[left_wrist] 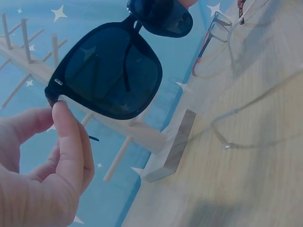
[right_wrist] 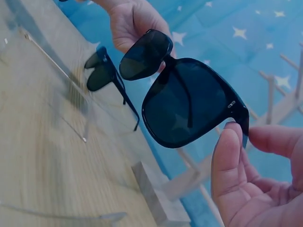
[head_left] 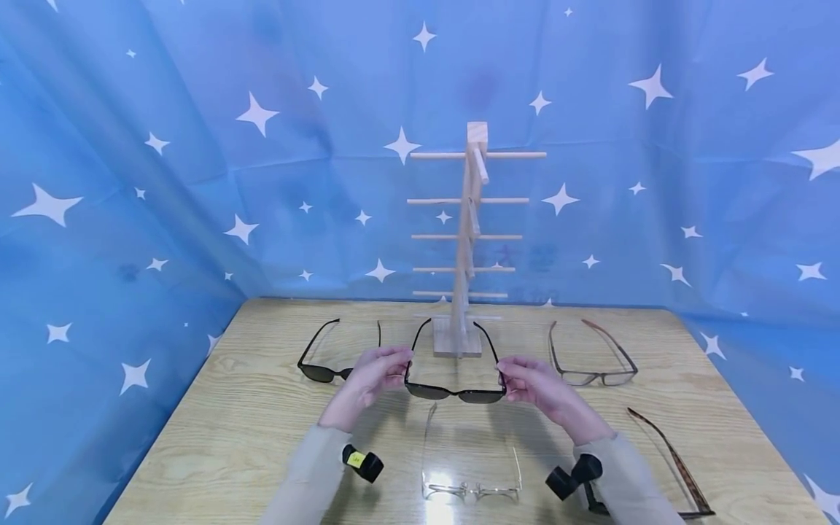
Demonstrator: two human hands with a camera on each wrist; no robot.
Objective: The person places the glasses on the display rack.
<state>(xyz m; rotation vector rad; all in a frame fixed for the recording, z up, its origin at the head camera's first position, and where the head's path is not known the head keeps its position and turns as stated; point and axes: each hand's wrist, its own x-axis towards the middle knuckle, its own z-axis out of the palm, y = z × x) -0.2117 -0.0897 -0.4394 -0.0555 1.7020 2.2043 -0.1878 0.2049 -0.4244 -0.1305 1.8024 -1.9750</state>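
Note:
A pair of black sunglasses [head_left: 453,394] is held up above the table between both hands, dark lenses toward me and temples pointing at the wooden rack. My left hand [head_left: 379,374] pinches the left temple near its hinge; in the left wrist view its thumb and fingers [left_wrist: 66,142] meet at the frame's corner. On the other side my right hand [head_left: 537,386] pinches the right temple close to the hinge, also seen in the right wrist view with curled fingers [right_wrist: 227,161]. Beyond them stands the light wooden rack [head_left: 463,240] with several crosswise pegs.
Other sunglasses [head_left: 319,373] lie left of my left hand. Clear-framed glasses [head_left: 472,490] rest on the table [head_left: 216,437] below the held pair. Dark-framed glasses [head_left: 600,378] lie at the right, with tortoiseshell-armed glasses [head_left: 685,477] nearer, partly behind my right sleeve. A starry blue cloth [head_left: 315,182] hangs behind.

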